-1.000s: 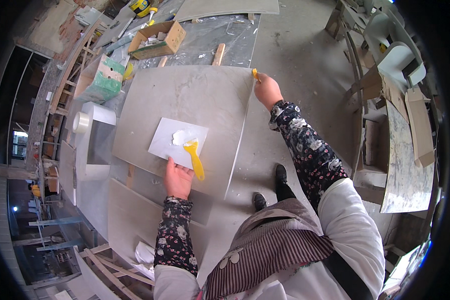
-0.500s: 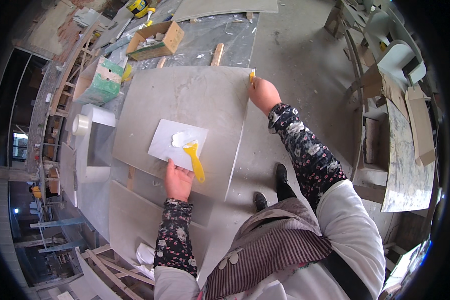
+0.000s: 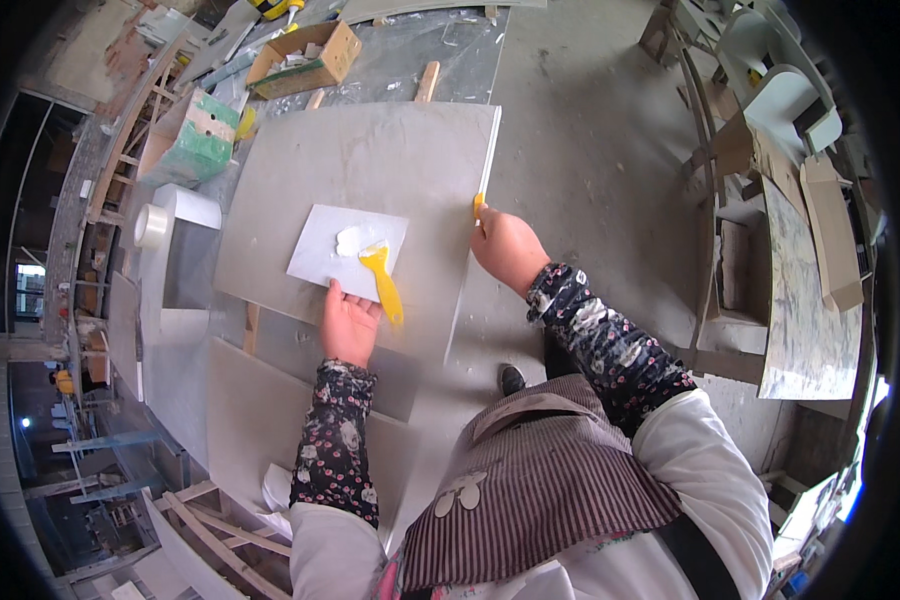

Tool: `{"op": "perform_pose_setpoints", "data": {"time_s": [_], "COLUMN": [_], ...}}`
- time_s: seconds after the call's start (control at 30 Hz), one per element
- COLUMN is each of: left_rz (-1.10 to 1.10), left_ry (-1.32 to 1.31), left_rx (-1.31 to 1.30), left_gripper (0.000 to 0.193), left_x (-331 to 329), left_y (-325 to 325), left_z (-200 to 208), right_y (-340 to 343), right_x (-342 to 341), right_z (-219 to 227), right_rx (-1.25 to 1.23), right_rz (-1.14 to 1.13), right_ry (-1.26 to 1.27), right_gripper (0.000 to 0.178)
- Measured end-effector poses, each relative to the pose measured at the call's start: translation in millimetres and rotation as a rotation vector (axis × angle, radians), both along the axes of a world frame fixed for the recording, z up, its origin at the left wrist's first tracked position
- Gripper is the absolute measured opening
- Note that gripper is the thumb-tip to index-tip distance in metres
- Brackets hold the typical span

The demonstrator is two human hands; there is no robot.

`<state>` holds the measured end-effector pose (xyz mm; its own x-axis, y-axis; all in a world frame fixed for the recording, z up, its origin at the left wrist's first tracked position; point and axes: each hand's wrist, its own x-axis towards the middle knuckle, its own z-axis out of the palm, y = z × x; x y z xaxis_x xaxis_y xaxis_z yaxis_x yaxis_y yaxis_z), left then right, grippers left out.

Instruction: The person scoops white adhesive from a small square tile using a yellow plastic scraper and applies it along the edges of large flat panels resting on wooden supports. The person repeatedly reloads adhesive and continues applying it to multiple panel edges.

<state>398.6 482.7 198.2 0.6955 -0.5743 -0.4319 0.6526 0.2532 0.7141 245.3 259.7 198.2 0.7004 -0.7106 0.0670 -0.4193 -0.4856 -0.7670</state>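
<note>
My left hand [image 3: 349,325] grips the near edge of a thin white square board [image 3: 310,255], thumb on top, the other fingers reaching under it. On that board sit a dab of white putty [image 3: 348,242] and a yellow putty knife [image 3: 384,282], whose handle sticks out past the near edge. The board is over a large grey panel [image 3: 370,150]. At the panel's right edge, my right hand [image 3: 510,250] is closed around a small yellow scraper [image 3: 478,204], mostly hidden by the fingers. White shows along the edge beyond it.
Another grey panel [image 3: 245,410] lies nearer, at the lower left. Beyond the work are a cardboard box [image 3: 320,70] of scraps and a green-and-white box [image 3: 195,140]. A tape roll [image 3: 151,226] stands at left. Shelving with curved pale pieces [image 3: 770,95] lines the right, past the floor.
My right hand has drawn the scraper toward me along the panel's edge from its far corner. More white shows on that edge. My left hand keeps its hold; the whole view has shifted slightly.
</note>
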Motion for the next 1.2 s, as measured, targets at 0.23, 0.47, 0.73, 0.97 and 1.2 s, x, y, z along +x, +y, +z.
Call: {"op": "perform_pose_setpoints", "data": {"time_s": [0.23, 0.47, 0.73, 0.97, 1.2], "left_rz": [-0.013, 0.002, -0.004, -0.004, 0.004], "left_ry": [0.000, 0.021, 0.009, 0.014, 0.008], "left_rx": [-0.012, -0.027, -0.044, -0.070, -0.058], "left_gripper": [0.051, 0.047, 0.050, 0.049, 0.047], "left_x": [2, 3, 2, 1, 3], "left_y": [0, -1, -3, -4, -4], "left_z": [-5, -5, -5, -5, -7], "right_y": [59, 115, 162, 187, 196], "right_x": [-28, -48, -65, -78, -85], "right_z": [6, 6, -1, -3, 0], "right_rx": [0.020, 0.082, 0.049, 0.063, 0.107], "right_rz": [0.156, 0.163, 0.236, 0.376, 0.458], "right_ry": [0.085, 0.100, 0.116, 0.169, 0.170], "right_gripper": [0.042, 0.042, 0.044, 0.055, 0.060]}}
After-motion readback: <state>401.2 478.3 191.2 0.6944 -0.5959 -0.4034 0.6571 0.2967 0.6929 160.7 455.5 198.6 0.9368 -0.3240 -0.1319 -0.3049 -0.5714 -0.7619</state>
